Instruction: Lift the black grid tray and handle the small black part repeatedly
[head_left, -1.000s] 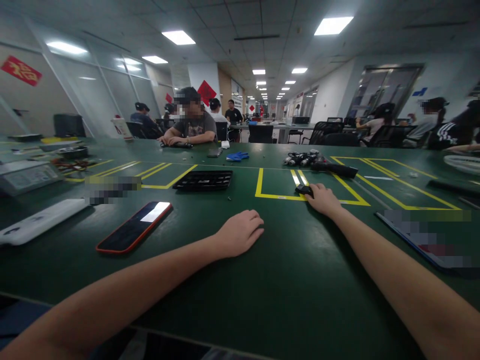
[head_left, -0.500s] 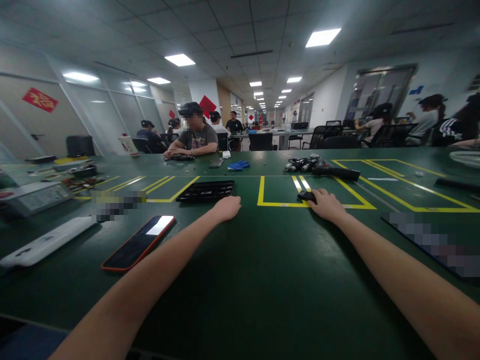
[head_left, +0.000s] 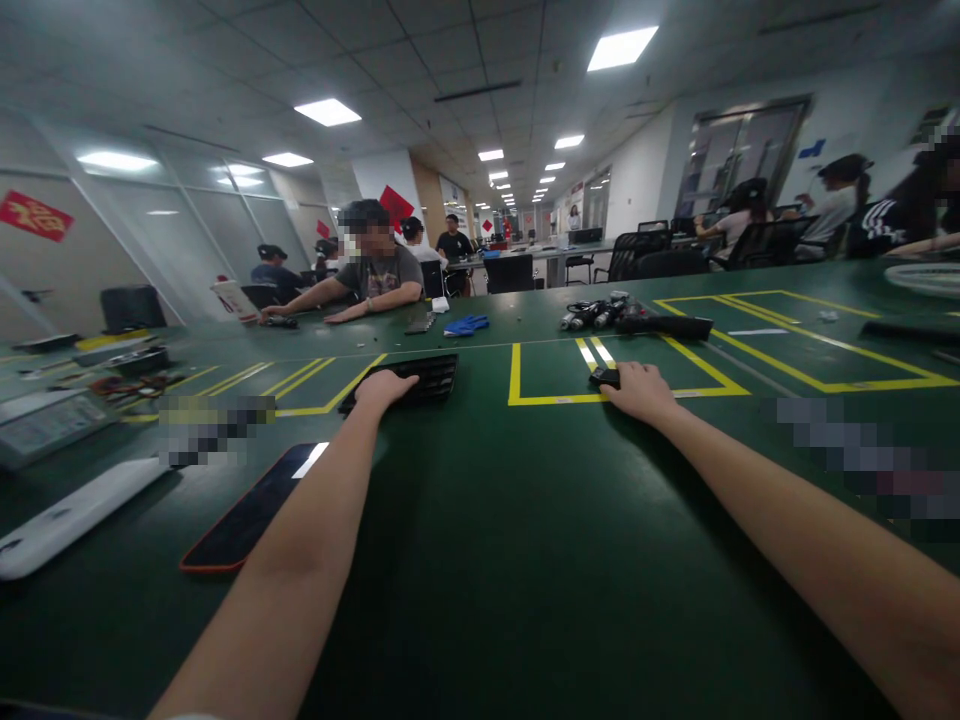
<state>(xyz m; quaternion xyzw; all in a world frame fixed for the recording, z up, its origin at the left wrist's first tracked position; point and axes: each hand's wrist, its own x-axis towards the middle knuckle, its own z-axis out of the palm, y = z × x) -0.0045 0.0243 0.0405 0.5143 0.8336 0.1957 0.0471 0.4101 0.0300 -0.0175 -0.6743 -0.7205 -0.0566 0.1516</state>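
Observation:
My left hand is at the near left part of a flat black tray with raised ribs, its thumb stretched along the near side. The other fingers curl onto the tray and are partly hidden. My right hand is closed around a small black block-like object, which rests on the table at the near side of a yellow taped rectangle. Only the left end of that object shows; what exactly it is I cannot make out.
An orange-edged phone and a long white object lie to the left. Beyond are a blue glove, bundled cables with metal ends and a black rod-like object. Across the table sits a person.
My left hand has moved left, from the tray's near right corner onto its left part. My right hand stays on the small black object. The view has turned slightly right.

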